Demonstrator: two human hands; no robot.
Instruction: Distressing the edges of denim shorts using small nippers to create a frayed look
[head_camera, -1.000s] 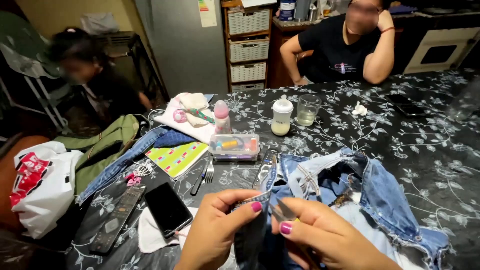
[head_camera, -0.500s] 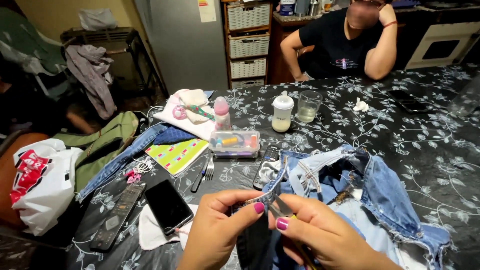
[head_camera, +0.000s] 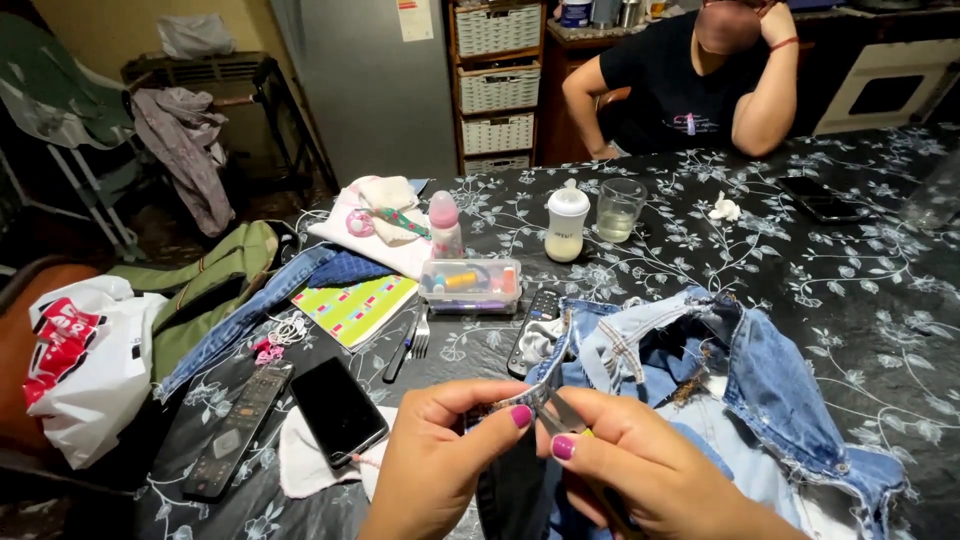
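- Denim jeans (head_camera: 720, 400) lie bunched on the table (head_camera: 880, 270) right in front of the person, waistband and inner seams turned out; one folded edge is lifted between both hands.
- Left hand (head_camera: 435, 455) pinches the denim edge between thumb and forefinger, fingers narrow, painted nails showing.
- Right hand (head_camera: 650, 470) holds a small metal tool (head_camera: 560, 410), likely a seam ripper or small scissors, cannot tell which; its tip meets the cloth just beside the left thumb.
- Doing this well, as a judgement: keep the fabric taut, work the tip under thread only, keep the point angled away from the left fingers.
- Denim looks thick, stiff, faded blue, frayed at the edges, with paler lining.
- Table cover is dark, glossy, with a white vine print.
- Nearby: black smartphone (head_camera: 338, 410) flat and shiny, remote control (head_camera: 238, 428), clear plastic box (head_camera: 472, 285) of coloured bits, fork (head_camera: 420, 340), white baby bottle (head_camera: 567, 225), drinking glass (head_camera: 620, 210).
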